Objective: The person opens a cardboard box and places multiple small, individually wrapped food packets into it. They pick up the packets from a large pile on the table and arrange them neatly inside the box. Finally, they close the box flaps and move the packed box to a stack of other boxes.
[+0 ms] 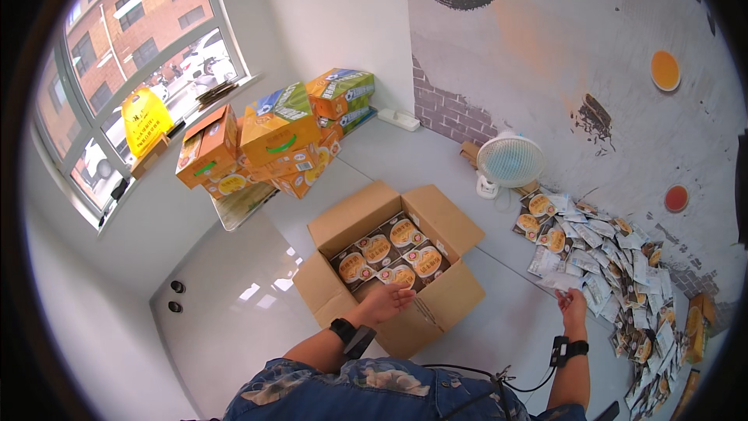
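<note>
An open cardboard carton (447, 219) stands in front of me, its flaps folded outward. Inside lie several flat brown packets (377, 248) printed with a yellow bowl, arranged in rows. My left hand (385, 304) hovers over the carton's near side, palm partly up and fingers extended, with nothing visible in it. To the right, my right hand (571, 302) pinches the near edge of a white-backed packet (558, 280) at the border of a large loose pile of packets (602, 257). Some in the pile show brown printed faces, others white backs.
A small white fan (509, 161) stands behind the pile, against the wall. Orange and green printed boxes (280, 123) are stacked at the back left. A yellow bag (146, 123) sits on the windowsill. A white power strip (398, 119) lies by the wall. A cable (529, 389) hangs near my right wrist.
</note>
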Demonstrator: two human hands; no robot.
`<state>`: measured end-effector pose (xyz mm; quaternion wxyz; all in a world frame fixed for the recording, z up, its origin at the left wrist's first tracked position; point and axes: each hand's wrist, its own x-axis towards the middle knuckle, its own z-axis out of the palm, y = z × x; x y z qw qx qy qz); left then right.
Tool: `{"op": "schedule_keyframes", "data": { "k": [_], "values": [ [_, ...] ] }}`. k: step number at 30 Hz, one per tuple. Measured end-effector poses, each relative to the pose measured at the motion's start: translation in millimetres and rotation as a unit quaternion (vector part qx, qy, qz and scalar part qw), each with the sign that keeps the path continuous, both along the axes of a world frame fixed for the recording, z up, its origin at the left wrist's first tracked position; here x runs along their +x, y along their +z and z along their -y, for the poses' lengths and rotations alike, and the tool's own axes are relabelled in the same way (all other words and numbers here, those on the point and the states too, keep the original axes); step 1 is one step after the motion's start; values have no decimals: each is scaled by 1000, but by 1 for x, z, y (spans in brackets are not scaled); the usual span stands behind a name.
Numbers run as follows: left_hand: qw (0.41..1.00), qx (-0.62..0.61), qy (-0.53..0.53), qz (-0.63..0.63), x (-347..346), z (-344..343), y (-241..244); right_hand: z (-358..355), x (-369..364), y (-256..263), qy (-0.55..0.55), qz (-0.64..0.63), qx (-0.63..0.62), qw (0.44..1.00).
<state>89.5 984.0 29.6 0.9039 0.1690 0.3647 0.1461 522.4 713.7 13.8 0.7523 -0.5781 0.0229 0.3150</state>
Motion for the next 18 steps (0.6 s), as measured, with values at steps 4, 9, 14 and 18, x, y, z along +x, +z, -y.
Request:
{"op": "schedule_keyframes", "data": {
  "k": [4,9,14,18],
  "values": [
    [995,-40,-75,46,10,5,6,7,-67,30,66,37,-62,995],
    [968,-104,-192,123,22,15,2,-3,-138,59,230,183,-117,949],
    [933,-105,-301,165,31,28,6,-30,-207,108,349,369,-185,842],
    [889,-193,-351,220,34,30,9,-40,-259,154,366,627,-155,670]
  ]
}}
